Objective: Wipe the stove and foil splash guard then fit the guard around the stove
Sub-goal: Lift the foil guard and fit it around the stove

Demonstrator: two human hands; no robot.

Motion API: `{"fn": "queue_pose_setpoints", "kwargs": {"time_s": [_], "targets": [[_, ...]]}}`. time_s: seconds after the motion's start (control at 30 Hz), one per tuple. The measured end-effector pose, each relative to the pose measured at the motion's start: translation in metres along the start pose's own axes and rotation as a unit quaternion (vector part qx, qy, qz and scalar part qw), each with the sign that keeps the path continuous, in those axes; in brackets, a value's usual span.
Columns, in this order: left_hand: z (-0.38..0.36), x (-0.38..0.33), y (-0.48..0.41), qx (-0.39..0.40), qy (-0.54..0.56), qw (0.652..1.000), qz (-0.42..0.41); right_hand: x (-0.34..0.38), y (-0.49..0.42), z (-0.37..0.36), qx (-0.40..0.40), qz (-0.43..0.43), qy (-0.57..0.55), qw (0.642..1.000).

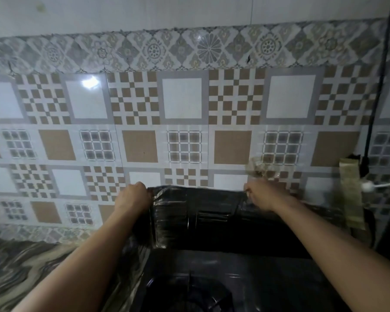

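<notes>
The foil splash guard (203,217) stands upright against the tiled wall behind the stove, dark and shiny with creased panels. My left hand (133,197) grips its top left corner, where a side panel folds toward me. My right hand (260,195) pinches the top edge further right. The black stove (212,287) lies below at the bottom centre, with a burner grate partly visible in shadow.
A patterned tiled wall (182,97) fills the view. A marbled countertop (27,271) lies at the lower left. At right, a black cable (377,86) hangs down beside a strip of tape (349,194) and a white plug lead (378,185).
</notes>
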State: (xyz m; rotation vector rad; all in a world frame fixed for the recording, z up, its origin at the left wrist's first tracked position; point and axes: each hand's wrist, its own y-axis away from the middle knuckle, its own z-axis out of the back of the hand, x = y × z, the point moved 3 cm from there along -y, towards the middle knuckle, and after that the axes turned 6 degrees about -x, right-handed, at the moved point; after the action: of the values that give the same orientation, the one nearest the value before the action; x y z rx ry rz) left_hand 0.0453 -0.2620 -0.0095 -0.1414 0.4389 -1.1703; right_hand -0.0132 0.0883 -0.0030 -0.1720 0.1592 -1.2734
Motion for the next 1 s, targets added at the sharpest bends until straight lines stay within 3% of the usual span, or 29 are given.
{"fn": "queue_pose_setpoints", "kwargs": {"time_s": [0.17,0.3,0.5,0.7,0.8,1.0], "targets": [[-0.027,0.020,0.015,0.081,0.018,0.997,0.009,-0.005,0.021,-0.031,0.004,-0.039,-0.076,0.996],[-0.027,0.022,0.021,0.098,0.034,0.994,0.027,-0.004,0.026,-0.033,0.012,-0.039,-0.098,0.994],[-0.025,0.031,0.016,0.140,0.041,0.989,0.030,-0.004,0.018,-0.022,0.018,-0.047,-0.030,0.998],[-0.019,0.027,0.015,0.130,0.055,0.990,0.024,0.014,0.005,-0.020,0.048,-0.056,0.009,0.997],[-0.028,0.030,0.013,0.169,0.052,0.984,0.034,0.035,-0.006,-0.019,0.029,-0.017,0.051,0.998],[-0.024,0.044,0.006,0.229,0.056,0.972,0.019,0.124,-0.037,-0.018,-0.008,0.135,-0.086,0.987]]}}
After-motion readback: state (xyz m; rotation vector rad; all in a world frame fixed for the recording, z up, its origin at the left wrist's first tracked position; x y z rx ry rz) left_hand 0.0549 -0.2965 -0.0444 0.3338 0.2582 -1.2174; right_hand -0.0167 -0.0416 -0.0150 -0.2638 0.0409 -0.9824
